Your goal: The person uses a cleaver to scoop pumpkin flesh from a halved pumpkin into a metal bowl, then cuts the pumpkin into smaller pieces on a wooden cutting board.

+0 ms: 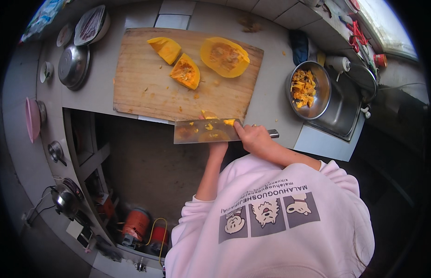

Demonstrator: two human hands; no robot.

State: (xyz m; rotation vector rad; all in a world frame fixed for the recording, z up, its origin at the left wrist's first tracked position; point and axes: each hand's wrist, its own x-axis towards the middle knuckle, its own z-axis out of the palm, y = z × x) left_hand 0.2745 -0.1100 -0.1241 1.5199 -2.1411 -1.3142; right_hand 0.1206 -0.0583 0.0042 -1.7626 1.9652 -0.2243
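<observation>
My right hand grips a wide-bladed cleaver by its handle end, index finger along the blade. The blade lies broadside at the board's front edge, with bits of orange pumpkin stuck on it. Behind it, my left hand is mostly hidden; its wrist and a fingertip show. That hand holds a pumpkin piece, of which only the top shows above the blade. On the wooden cutting board lie a pumpkin wedge, a chunk with seeds and pulp and a large cut pumpkin section, cut side up.
A steel bowl of pumpkin scraps stands at the right by a sink. At the left are an upturned metal basin, a covered bowl and a pink basin. Gas cylinders stand below the counter.
</observation>
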